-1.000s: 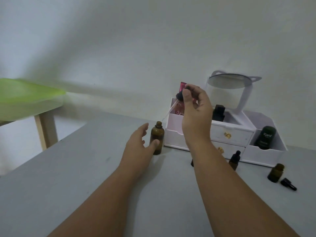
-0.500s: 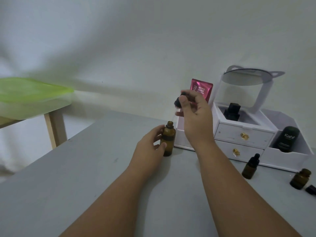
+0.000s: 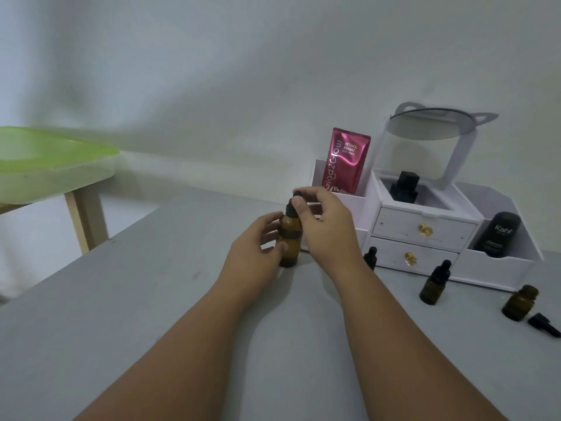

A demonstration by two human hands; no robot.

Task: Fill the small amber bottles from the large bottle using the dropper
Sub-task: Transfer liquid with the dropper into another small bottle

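The large amber bottle (image 3: 290, 241) stands upright on the grey table (image 3: 121, 314). My left hand (image 3: 258, 253) wraps its fingers around the bottle's side. My right hand (image 3: 328, 226) pinches the black dropper top (image 3: 292, 205), which sits in the bottle's neck. To the right stand three small amber bottles: one (image 3: 371, 257) with a black dropper cap just behind my right wrist, another capped one (image 3: 434, 282) further right, and an uncapped one (image 3: 519, 302) with a loose black dropper cap (image 3: 543, 325) lying beside it.
A white drawer organiser (image 3: 425, 229) stands at the back right against the wall, holding a pink serum pouch (image 3: 346, 161), a black bottle (image 3: 405, 188), a dark Kahf tube (image 3: 498, 235) and a tilted mirror (image 3: 434, 123). A green-topped wooden stool (image 3: 51, 165) stands at the left.
My right hand lowered the dropper from above into the large bottle's neck. My left hand closed around the bottle. The view shifted left.
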